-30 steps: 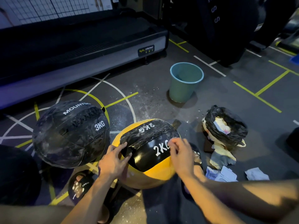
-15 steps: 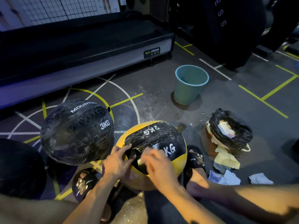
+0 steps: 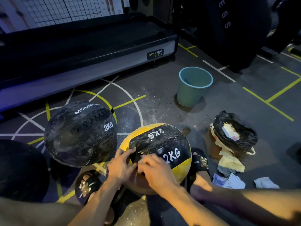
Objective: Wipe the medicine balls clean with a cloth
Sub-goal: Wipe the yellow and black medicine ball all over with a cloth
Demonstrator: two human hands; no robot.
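The left hand (image 3: pixel 121 166) presses curled fingers on the yellow 2KG ball (image 3: pixel 156 154) to steady it, while the right hand (image 3: pixel 156 168) works its black panel, any cloth unseen.

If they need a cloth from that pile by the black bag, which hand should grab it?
Probably the right hand: the cloths lie on its side of the 2KG ball, while the left hand can keep steadying the ball.
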